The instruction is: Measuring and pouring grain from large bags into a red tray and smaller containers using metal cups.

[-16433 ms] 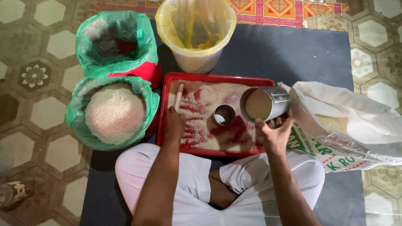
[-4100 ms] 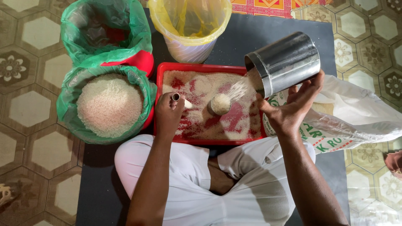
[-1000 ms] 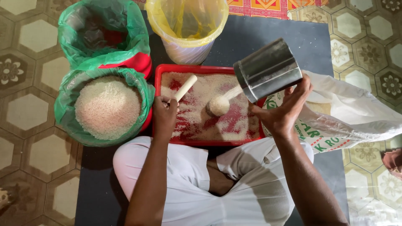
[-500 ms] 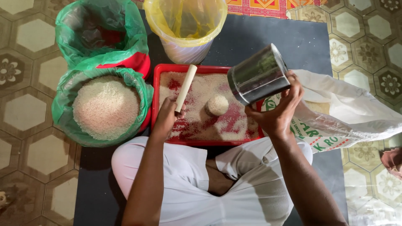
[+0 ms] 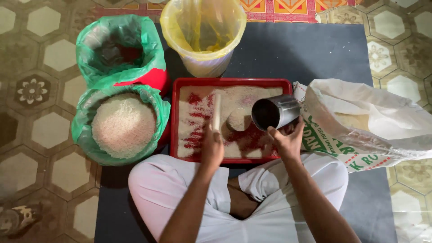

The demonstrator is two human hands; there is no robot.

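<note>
- The left hand (image 5: 212, 146) closes around a pale stick (image 5: 216, 111), laid flat over the heaped small cup (image 5: 239, 119), seemingly for levelling.
- The right hand (image 5: 288, 140) grips a steel tin (image 5: 275, 112) tipped sideways above the red tray (image 5: 231, 82), which catches spilt rice.

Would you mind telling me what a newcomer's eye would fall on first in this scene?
Probably the red tray at the centre, dusted with pale grain, where the right hand tips a steel cup on its side and the left hand holds a pale stick over the grain. Next, the green-lined tub heaped with white grain at the left, then the white sack lying open at the right.
</note>
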